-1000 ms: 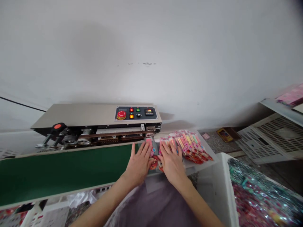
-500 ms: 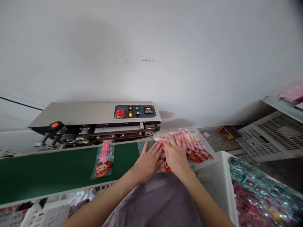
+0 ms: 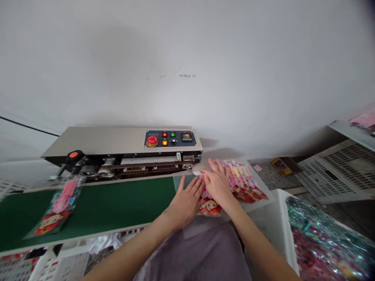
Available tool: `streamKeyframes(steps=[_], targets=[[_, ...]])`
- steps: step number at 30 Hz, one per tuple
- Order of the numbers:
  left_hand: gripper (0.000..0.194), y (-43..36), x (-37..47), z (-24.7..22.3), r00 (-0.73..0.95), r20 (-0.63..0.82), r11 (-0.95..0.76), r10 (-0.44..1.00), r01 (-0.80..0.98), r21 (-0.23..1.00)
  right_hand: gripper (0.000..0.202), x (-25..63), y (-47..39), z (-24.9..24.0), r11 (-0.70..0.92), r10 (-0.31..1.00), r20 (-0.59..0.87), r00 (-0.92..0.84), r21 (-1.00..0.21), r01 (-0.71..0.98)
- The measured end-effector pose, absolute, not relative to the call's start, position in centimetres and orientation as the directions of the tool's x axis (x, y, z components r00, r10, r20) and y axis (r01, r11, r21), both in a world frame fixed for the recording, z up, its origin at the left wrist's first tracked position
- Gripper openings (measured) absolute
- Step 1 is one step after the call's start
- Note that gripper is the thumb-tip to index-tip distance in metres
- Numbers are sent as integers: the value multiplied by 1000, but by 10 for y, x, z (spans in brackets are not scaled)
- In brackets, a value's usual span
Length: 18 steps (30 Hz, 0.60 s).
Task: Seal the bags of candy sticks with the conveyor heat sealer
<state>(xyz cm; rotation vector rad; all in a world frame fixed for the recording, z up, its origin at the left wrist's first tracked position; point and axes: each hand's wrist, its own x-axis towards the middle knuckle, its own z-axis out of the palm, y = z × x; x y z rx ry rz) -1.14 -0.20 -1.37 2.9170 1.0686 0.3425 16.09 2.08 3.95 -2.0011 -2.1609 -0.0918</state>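
Observation:
A fanned stack of clear packets (image 3: 244, 183) with pink tops and red-haired cartoon heads lies at the right end of the green conveyor belt (image 3: 125, 201). My left hand (image 3: 187, 201) rests flat on the clear film at the stack's left edge, fingers spread. Beside it my right hand (image 3: 217, 185) lies over the packets, fingers apart, its index finger pointing toward the left fingertips. A red-haired head shows below, between the hands. Far left on the belt, one filled packet (image 3: 58, 207) lies tilted.
Behind the belt stands a sealing machine (image 3: 117, 140) with a lit control panel (image 3: 171, 139). At the lower right is a white box (image 3: 288, 230) full of shiny packets. Plastic crates (image 3: 336, 171) and a small carton (image 3: 283, 166) are farther right.
The single packet has travelled left along the belt and turned askew. My right hand has shifted slightly, uncovering more of the red-haired head below it. My left hand stays flat.

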Motion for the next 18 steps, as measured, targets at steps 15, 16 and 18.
streamKeyframes(steps=[15, 16, 18], targets=[[54, -4, -15, -17, 644, 241, -672, 726, 739, 49, 40, 154, -33, 30, 187, 945, 266, -193, 47, 981], [54, -4, -15, -16, 635, 233, -662, 736, 748, 51, 41, 153, -32, 30, 208, 945, 250, -212, 42, 977], [53, -5, -16, -12, 613, 207, -635, 763, 770, 60, 40, 152, -31, 29, 196, 952, 235, -198, 30, 980]])
